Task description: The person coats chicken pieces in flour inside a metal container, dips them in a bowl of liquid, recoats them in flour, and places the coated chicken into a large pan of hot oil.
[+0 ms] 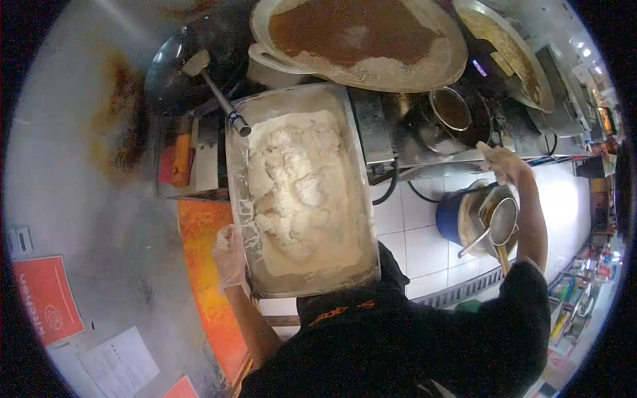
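Gloved left hand [230, 260] is curled against the side of the floury tray [367, 205], can't tell if it's gripping. Right hand [502, 164] is half-bent by the pot [428, 137], contents unclear. Big pan [378, 78] behind, utensil handle [222, 97] poking over the tray's corner, blue bucket [448, 220] below.

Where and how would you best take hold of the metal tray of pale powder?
Probably by the rims of the metal tray's two long sides, with a hand coming from each side. It is a broad, open rectangle with powder spread inside, so level support seems wise. The left hand is already at its left side.
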Demonstrator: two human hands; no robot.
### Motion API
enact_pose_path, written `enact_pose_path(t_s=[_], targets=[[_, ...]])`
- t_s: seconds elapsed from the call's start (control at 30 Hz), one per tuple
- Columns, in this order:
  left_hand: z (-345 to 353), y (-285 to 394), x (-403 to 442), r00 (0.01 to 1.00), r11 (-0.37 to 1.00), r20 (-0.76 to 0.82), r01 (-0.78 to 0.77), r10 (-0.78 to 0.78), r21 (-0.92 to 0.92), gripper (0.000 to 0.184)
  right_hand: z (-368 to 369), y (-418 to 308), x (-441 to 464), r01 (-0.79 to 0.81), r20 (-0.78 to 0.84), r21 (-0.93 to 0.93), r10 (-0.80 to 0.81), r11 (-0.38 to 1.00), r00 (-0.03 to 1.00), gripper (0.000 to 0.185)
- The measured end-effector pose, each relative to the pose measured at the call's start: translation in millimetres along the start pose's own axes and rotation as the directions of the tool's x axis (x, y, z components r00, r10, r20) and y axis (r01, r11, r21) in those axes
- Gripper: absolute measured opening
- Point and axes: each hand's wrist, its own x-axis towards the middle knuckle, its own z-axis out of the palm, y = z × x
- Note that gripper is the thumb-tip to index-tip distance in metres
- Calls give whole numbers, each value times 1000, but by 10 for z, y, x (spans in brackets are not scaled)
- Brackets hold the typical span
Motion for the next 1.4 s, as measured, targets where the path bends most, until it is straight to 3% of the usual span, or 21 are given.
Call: enact_pose_path(t_s=[0.07, 0.13, 0.17, 0.2, 0.27, 0.37, 0.47, 0.53, 0.57, 0.63, 0.67, 0.8, 0.87, 0.9, 0.93, 1.0, 1.07, 1.17, 1.23, 1.3, 1.4], targets=[[128, -152, 5, 997, 932, -36, 53, -71, -358, 33, -69, 203, -44, -77, 106, 61, 70, 995, 992, 59], [68, 79, -123, 998, 936, -42, 31, -48, -350, 33, 224, 485, -133, 48, -105, -14, -49, 999, 993, 42], [92, 228, -137, 998, 935, -56, -5, -16, -355, 33, 403, 690, -76, 216, -202, -474, -344, 853, 917, 31], [119, 275, -108, 999, 935, -55, -17, -2, -354, 33, 581, 891, -25, 105, -279, -847, -604, 522, 747, 33], [66, 298, -77, 999, 955, -6, 48, -52, -294, 33, 833, 468, -509, 82, -498, -611, -463, 787, 733, 39], [20, 685, -134, 996, 986, -77, 25, -38, -163, 33, 959, 930, -144, -31, -549, -606, -390, 795, 739, 43], [43, 542, -7, 999, 985, -38, 13, -20, -173, 34, 976, 1104, -138, 43, -454, -698, -489, 714, 745, 41], [30, 538, 30, 997, 969, -17, 72, -79, -238, 34, 927, 1229, -145, 290, -525, -650, -691, 702, 496, 37], [34, 563, 28, 994, 970, -34, 93, -103, -226, 35, 870, 1087, -261, 312, -586, -533, -608, 787, 536, 25], [-23, 572, -14, 990, 969, -54, 118, -133, -219, 35, 558, 701, -565, 302, -582, 67, -209, 951, 786, 29], [-55, 601, -37, 990, 983, -59, 116, -125, -144, 36, 368, 538, -680, 147, -364, 510, 58, 848, 930, 41], [-123, 733, -132, 984, 1000, -180, -2, 4, 12, 40, -149, -19, -1072, 360, -631, -213, -409, 908, 659, 23], [-160, 852, -131, 978, 996, -199, -49, 62, 72, 41, -658, -311, -723, 319, -384, -789, -826, 525, 412, 38], [-190, 992, -185, 967, 999, -253, -36, 36, 5, 41, -764, -664, -631, 358, -377, -763, -820, 538, 430, 49], [-201, 1069, -193, 951, 998, -308, -23, 3, -62, 41, -873, -866, -278, 445, -233, -867, -972, 224, 33, 46], [-198, 984, -86, 945, 985, -326, -85, 31, -152, 41, -911, -1750, -36, 214, -209, -916, -857, 340, 470, 39], [-278, 990, -91, 931, 961, -361, -136, 42, -239, 40, -886, -2268, 494, 212, -263, -885, -821, 414, 507, 33], [-555, 1050, -216, 911, 978, -382, -196, 153, -76, 38, -818, -2838, 1263, 147, -351, -831, -711, 536, 609, 31], [-727, 728, -362, 900, 969, -412, -210, 140, -130, 36, -694, -3017, 1570, 179, 19, -974, -735, 140, 678, 28], [-847, 399, -520, 904, 976, -427, -102, 11, -191, 35, -568, -3084, 1365, 345, 227, -939, -734, 10, 640, 25], [-946, -37, -746, 891, 958, -427, 27, -152, -285, 33, -333, -3129, 1194, 448, 290, -880, -573, 154, 767, 24]])
